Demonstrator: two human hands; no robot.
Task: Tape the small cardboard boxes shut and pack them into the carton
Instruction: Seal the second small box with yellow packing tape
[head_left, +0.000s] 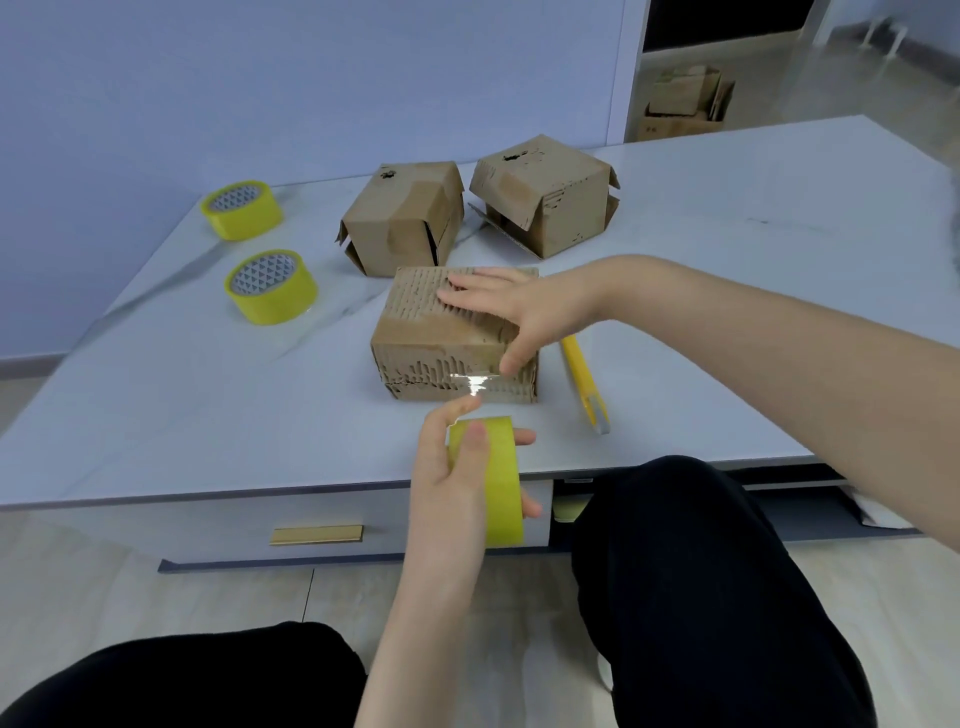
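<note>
Head view: pinning box (441, 332) on table (208, 405) with right hand (514, 312), fingers flat on top, thumb pressing tape (470, 385) end to front face as anchor. Gripping roll (501, 483) in left hand (447, 483), fingers curled round it, holding it near table edge, probably keeping tape taut.

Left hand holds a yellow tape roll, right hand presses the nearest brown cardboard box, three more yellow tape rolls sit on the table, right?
Not three: the head view shows two more yellow tape rolls on the white table. Otherwise right: left hand grips its yellow roll, right hand presses the brown cardboard box.
</note>
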